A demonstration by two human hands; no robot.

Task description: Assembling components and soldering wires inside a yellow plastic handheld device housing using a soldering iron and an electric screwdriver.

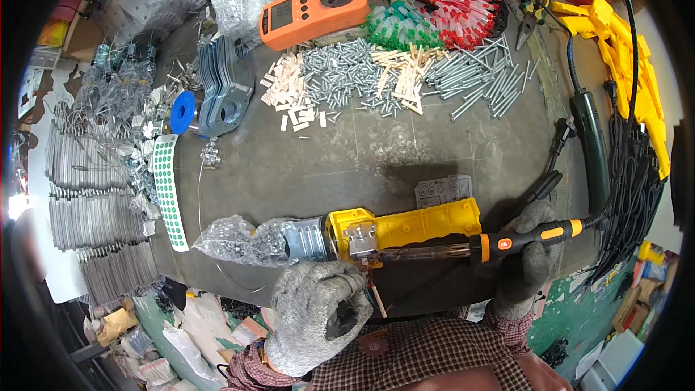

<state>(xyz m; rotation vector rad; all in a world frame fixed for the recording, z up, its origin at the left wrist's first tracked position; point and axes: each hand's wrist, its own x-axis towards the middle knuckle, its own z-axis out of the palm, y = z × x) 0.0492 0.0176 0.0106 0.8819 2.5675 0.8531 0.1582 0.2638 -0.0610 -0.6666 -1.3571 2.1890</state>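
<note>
My right hand [527, 268], in a grey glove, grips a black and orange soldering iron [499, 245]. The iron's long shaft points left, its tip at a small metal plate [360, 239] on a yellow plastic housing shell [427, 226]. My gloved left hand [318, 311] is closed just below that plate. A thin silver solder wire [217, 264] runs from the blue-ended reel [183, 112] to the left glove; the fingertips hide its end. Below them hangs a short thin lead [380, 300]. A metal cylinder [304, 239] with clear bubble wrap [242, 240] adjoins the shell's left end.
Screws [340, 72], pale strips and green and red bundled parts lie at the back beside an orange meter [315, 13]. Metal plates [221, 87] and a green-dotted sticker strip [168, 192] are left. Black cables [630, 195], a dark-green handle and yellow shells [615, 43] occupy the right.
</note>
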